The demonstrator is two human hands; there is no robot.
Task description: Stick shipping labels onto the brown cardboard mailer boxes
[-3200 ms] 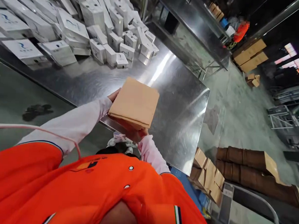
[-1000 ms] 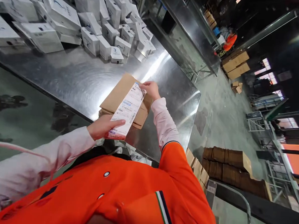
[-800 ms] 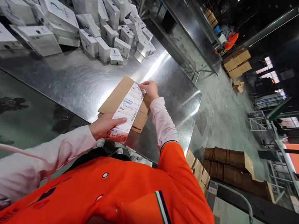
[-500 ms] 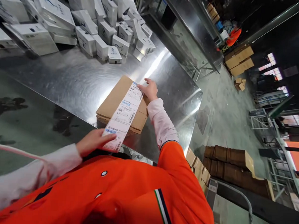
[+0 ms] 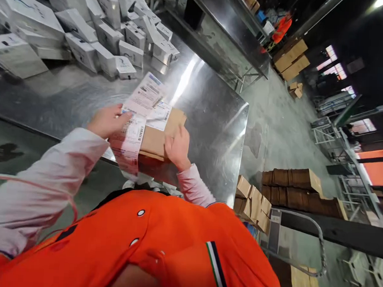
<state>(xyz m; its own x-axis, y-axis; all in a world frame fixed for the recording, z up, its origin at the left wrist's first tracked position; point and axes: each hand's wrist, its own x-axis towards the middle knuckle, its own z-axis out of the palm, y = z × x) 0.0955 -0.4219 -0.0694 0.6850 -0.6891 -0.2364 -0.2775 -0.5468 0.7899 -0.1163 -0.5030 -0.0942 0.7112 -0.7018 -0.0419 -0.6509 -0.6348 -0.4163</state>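
Note:
A strip of white printed shipping labels (image 5: 130,136) is pinched in my left hand (image 5: 107,121), over the left side of a stack of flat brown cardboard (image 5: 155,141). The strip's upper part (image 5: 145,93) sticks out past the far edge of the stack, and its lower end hangs toward my body. One label (image 5: 160,116) lies on the cardboard's top face, partly under the strip. My right hand (image 5: 178,147) grips the right side of the stack, its fingers curled at the edge. The stack rests on a shiny metal table (image 5: 211,119).
Many white boxes (image 5: 81,50) are heaped at the table's far left. Brown cartons (image 5: 252,201) stand beyond the right edge, near bundled cardboard (image 5: 291,190). A pale cable (image 5: 28,180) crosses my left sleeve. A person in orange (image 5: 282,28) is far off.
My left hand has risen with the label strip, which now bends over the cardboard's left side. My right hand has moved from the strip's far end to the cardboard's near right side.

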